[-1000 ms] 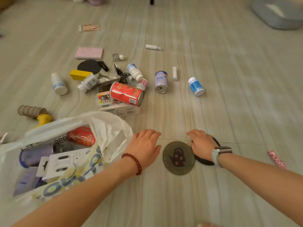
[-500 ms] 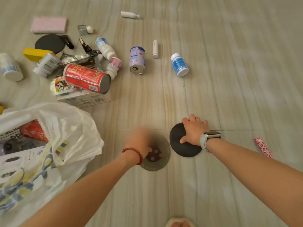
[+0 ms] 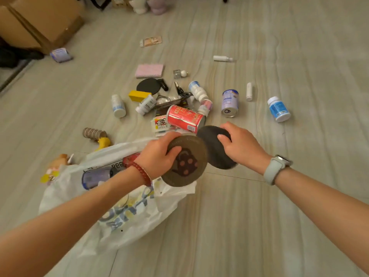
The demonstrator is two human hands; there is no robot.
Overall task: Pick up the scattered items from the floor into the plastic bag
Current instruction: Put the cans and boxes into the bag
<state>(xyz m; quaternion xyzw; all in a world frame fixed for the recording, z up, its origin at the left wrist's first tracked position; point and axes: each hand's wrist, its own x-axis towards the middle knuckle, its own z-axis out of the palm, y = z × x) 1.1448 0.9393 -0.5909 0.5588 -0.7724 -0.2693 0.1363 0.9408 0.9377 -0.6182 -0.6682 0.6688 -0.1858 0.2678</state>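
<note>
Head view: the left hand point(image 3: 157, 154) grips the patterned round coaster point(image 3: 184, 161) by its rim, and the right hand point(image 3: 242, 146) pinches the dark round pad point(image 3: 214, 148) just beside it, both lifted off the floor point(image 3: 259, 226). The plastic bag point(image 3: 127, 212) lies open below and to the left, nearer the left hand; the coaster already overhangs its edge

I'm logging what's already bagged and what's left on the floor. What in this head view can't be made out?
- Plastic bag contents: mostly hidden by its folds and the left hand.
- Black disc: partly covered by the right hand and the patterned disc.
- Small items behind the red can: overlapping, too small to identify.
- Cardboard box: cut off by the top-left edge.
</note>
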